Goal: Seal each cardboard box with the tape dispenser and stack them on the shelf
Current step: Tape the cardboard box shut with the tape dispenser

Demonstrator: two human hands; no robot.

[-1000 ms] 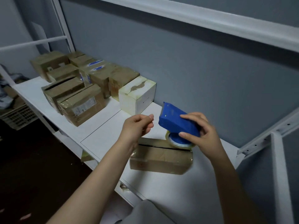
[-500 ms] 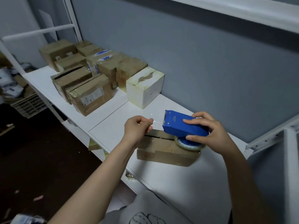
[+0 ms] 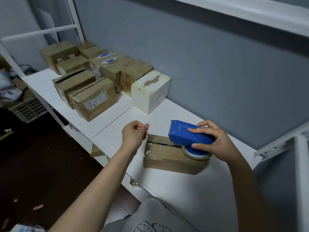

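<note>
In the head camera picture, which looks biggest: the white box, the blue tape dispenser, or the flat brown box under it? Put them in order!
1. flat brown box
2-3. white box and blue tape dispenser look alike; the dispenser is nearer and partly hidden by the right hand, so no ranking.

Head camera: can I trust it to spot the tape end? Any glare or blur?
Head view: dim, with the floor nearly black; sheen on the taped box, its right corner slightly smeared; no clear tape strand discernible at the left hand.
</note>
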